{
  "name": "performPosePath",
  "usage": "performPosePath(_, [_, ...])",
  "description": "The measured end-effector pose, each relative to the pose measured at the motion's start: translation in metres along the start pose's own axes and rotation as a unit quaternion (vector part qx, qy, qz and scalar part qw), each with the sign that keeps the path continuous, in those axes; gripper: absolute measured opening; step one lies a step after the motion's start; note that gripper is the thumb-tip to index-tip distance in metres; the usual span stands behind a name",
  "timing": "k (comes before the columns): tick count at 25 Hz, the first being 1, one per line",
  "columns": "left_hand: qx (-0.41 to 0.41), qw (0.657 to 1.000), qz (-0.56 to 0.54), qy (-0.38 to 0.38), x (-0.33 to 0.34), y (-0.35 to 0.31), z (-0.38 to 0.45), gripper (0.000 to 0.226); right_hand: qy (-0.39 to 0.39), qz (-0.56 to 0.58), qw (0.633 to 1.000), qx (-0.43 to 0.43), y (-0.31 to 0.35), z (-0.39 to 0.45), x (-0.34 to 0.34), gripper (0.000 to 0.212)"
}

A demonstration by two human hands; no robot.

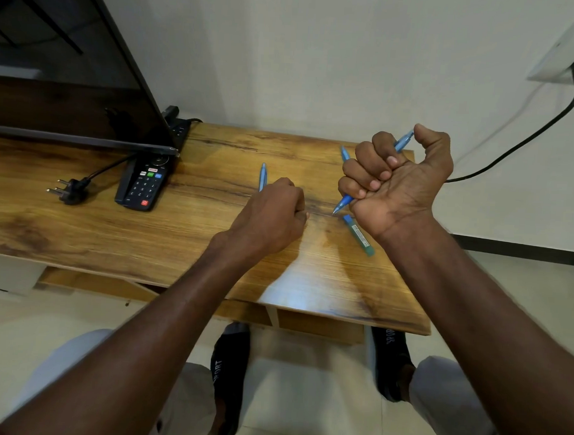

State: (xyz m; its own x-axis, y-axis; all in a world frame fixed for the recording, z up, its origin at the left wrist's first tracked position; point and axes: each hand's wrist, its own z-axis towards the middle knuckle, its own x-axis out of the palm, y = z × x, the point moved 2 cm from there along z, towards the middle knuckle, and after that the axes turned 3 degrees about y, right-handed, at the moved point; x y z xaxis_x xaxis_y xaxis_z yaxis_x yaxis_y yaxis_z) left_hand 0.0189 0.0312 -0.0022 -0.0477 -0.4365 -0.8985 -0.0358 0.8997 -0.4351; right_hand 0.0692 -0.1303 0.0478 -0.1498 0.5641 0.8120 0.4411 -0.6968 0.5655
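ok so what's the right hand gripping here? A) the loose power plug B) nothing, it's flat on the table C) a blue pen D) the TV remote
C: the right hand is raised with its fingers curled round a blue pen, whose ends stick out above and below the fist. The remote and the plug lie untouched on the table, off to the left.

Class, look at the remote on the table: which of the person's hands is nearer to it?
Left. The left hand rests on the table to the right of the remote; the right hand, gripping a pen, is raised farther right.
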Motion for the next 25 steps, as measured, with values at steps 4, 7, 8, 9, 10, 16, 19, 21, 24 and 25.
performPosePath(4, [0.000, 1.000, 0.001, 0.000, 0.0007, 0.0005, 0.0002, 0.016, -0.007, 0.030, 1.000, -0.002, 0.0010, 0.0002, -0.0021, 0.045])
performPosePath(7, [0.001, 1.000, 0.000, 0.001, 0.0007, 0.0009, 0.0001, 0.015, -0.012, 0.053, 0.999, 0.004, 0.0008, 0.0001, -0.0041, 0.045])
performPosePath(8, [0.001, 1.000, 0.001, 0.000, 0.0006, 0.0009, 0.0001, 0.015, -0.013, 0.061, 0.998, 0.005, 0.0009, 0.0002, -0.0045, 0.044])
performPosePath(9, [0.001, 1.000, 0.002, 0.000, 0.0007, 0.0007, 0.0001, 0.015, -0.014, 0.070, 0.997, 0.007, 0.0008, 0.0003, -0.0049, 0.044])
performPosePath(10, [0.000, 1.000, 0.002, 0.000, 0.0005, 0.0003, -0.0001, 0.016, -0.016, 0.077, 0.997, 0.009, 0.0008, 0.0004, -0.0050, 0.046])
performPosePath(16, [0.003, 1.000, 0.005, -0.001, -0.0009, -0.0010, -0.0006, 0.016, 0.013, 0.025, 0.999, 0.022, 0.0016, 0.0015, 0.0005, 0.048])
performPosePath(19, [0.003, 1.000, 0.003, -0.001, -0.0018, -0.0011, -0.0007, 0.015, 0.013, 0.029, 0.999, 0.010, 0.0010, 0.0010, 0.0012, 0.046])
performPosePath(21, [0.003, 1.000, 0.003, -0.001, -0.0021, -0.0011, -0.0005, 0.015, 0.007, 0.042, 0.999, 0.003, 0.0018, 0.0005, 0.0011, 0.047])
performPosePath(24, [0.003, 1.000, 0.002, -0.002, -0.0018, -0.0014, -0.0008, 0.015, 0.002, 0.053, 0.999, 0.004, 0.0027, -0.0001, 0.0014, 0.048])
performPosePath(25, [0.005, 1.000, 0.002, -0.002, -0.0015, -0.0015, -0.0006, 0.015, 0.001, 0.053, 0.999, 0.004, 0.0026, -0.0003, 0.0014, 0.048])
